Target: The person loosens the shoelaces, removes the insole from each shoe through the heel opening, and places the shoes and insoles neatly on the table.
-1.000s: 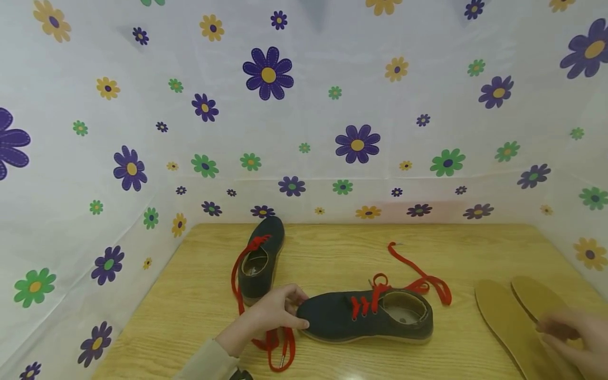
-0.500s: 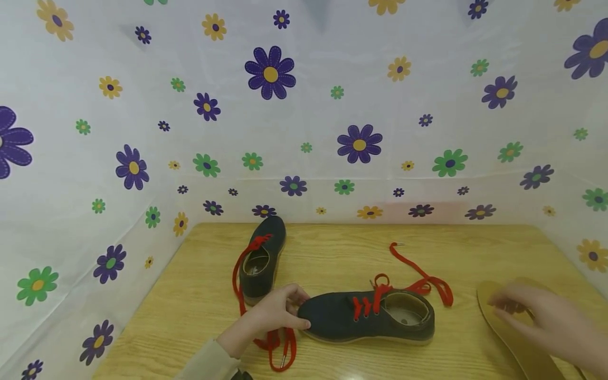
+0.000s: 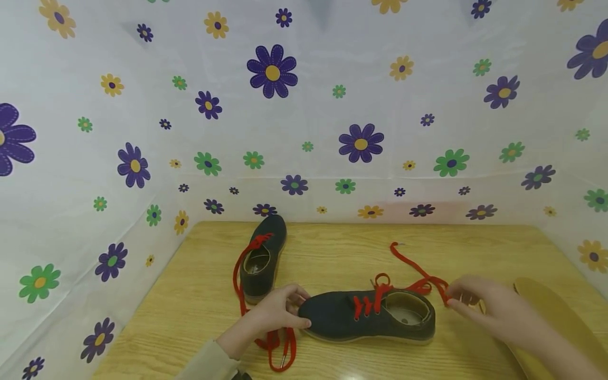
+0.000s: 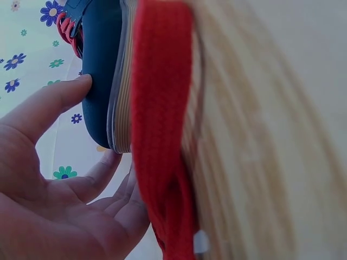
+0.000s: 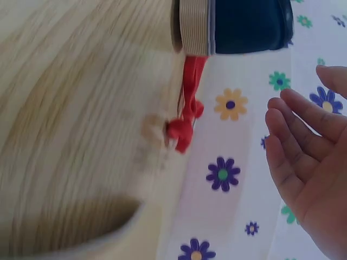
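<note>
A dark navy sneaker (image 3: 332, 316) with red laces (image 3: 366, 306) lies sideways on the table, toe to the left and heel to the right. My left hand (image 3: 275, 314) holds its toe, thumb on the upper and fingertips at the sole's edge, as the left wrist view shows. My right hand (image 3: 494, 311) hovers just right of the heel, fingers loosely bent and holding nothing; in the right wrist view the hand (image 5: 314, 146) is apart from the shoe. Tan insoles (image 3: 560, 316) lie at the right, partly hidden under the right arm.
A second navy sneaker (image 3: 261, 264) stands behind my left hand, its red lace (image 3: 235, 274) trailing along its left side. Loose lace loops (image 3: 285, 353) lie near the left wrist. Flower-printed sheeting (image 3: 304, 105) walls the wooden table (image 3: 332, 243) at the back and sides.
My right hand has moved left from over the insoles to beside the shoe's heel. My left hand and both shoes have stayed in place.
</note>
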`<state>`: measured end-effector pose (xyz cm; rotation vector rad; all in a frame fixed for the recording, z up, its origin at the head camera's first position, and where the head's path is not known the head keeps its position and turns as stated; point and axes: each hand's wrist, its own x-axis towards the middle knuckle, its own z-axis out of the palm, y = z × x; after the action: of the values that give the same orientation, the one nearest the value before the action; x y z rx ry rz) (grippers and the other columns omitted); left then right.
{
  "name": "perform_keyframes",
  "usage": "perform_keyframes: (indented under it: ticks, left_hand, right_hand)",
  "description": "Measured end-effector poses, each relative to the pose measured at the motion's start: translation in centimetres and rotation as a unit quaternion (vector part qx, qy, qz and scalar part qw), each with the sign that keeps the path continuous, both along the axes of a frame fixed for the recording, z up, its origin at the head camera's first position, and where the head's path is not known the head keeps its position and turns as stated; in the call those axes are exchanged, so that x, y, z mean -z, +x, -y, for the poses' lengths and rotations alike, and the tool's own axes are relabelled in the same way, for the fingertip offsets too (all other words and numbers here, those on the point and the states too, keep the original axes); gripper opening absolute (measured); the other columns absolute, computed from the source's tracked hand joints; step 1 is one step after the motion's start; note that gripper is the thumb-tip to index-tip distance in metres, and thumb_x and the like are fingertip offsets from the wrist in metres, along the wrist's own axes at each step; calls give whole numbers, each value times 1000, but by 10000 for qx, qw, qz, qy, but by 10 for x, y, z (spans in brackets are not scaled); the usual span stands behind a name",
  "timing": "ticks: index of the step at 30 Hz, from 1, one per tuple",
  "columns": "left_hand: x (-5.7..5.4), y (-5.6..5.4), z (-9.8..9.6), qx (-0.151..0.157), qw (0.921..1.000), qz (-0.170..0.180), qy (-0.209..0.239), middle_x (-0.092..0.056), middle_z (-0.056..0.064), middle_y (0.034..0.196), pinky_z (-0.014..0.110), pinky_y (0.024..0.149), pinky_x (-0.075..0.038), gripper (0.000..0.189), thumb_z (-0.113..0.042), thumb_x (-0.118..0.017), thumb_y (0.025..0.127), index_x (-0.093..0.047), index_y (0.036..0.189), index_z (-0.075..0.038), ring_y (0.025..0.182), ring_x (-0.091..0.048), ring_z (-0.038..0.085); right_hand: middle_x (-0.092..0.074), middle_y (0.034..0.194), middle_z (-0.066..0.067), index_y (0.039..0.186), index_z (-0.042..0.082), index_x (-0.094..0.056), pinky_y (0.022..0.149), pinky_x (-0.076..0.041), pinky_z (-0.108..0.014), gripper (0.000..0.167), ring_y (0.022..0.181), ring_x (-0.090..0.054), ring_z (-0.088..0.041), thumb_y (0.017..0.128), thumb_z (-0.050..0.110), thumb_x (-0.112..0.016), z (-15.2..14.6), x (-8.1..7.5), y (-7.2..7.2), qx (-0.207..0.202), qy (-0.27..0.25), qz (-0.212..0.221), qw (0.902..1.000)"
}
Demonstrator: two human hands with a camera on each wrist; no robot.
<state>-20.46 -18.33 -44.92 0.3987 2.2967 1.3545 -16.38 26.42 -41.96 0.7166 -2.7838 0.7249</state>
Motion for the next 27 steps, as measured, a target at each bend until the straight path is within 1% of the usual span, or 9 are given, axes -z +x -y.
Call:
perform_keyframes:
  ticks: [4,7,10,12,16,22,24,27]
  left_hand:
    - [0,0,0,-34,9998,133,113,-70,16,117,33,82,-61,47,-2,-85,86,-62,127,2,99,-75,23]
    - [1,1,-1,-24,9997,189,133,-71,17,117,34,84,-61,48,-2,-84,86,-61,128,3,100,-75,25]
    - [2,0,0,-8,9996,235,147,-72,18,116,35,85,-62,49,-1,-82,87,-60,130,5,101,-75,25]
    - [2,0,1,3,9995,263,175,-72,18,115,35,86,-62,49,-1,-82,88,-60,131,7,101,-76,26]
    - [1,1,2,17,9993,322,197,-73,17,112,33,84,-61,48,-1,-81,89,-61,132,8,99,-76,24]
    - [0,-1,2,60,9996,255,100,-72,16,111,31,82,-61,44,-2,-80,90,-63,130,7,98,-75,22]
    - [0,-2,2,34,9996,272,95,-71,16,111,32,80,-62,44,-3,-79,90,-63,130,7,93,-75,20]
    - [0,-3,1,-66,9992,382,114,-70,16,111,33,76,-63,46,-4,-79,90,-63,131,6,84,-74,18]
  right_hand:
    - [-67,93,25,104,25,-75,72,-54,-23,5,83,-55,11,99,25,-76,12,2,-4,60,13,157,9999]
    - [-67,94,23,107,25,-75,73,-55,-23,8,83,-56,11,102,31,-72,20,4,-7,100,11,472,9988]
    - [-69,96,20,110,24,-75,74,-55,-24,13,83,-57,10,105,33,-69,25,6,-10,50,-117,772,9969]
    - [-70,98,17,112,22,-75,72,-53,-25,14,82,-56,8,105,32,-67,28,8,-11,-15,-231,874,9959]
    - [-70,100,14,115,19,-75,70,-51,-23,19,81,-56,7,106,33,-66,34,13,-14,-119,-300,1085,9936]
    - [-72,102,9,116,12,-75,71,-53,-23,23,83,-58,5,106,31,-66,39,16,-18,-147,-375,1411,9892]
    - [-73,104,8,116,12,-75,72,-54,-24,24,85,-61,3,106,32,-66,39,16,-19,-81,-375,1593,9865]
    - [-76,108,3,117,10,-75,79,-57,-32,27,93,-68,-8,105,32,-66,40,15,-22,10,-353,1822,9826]
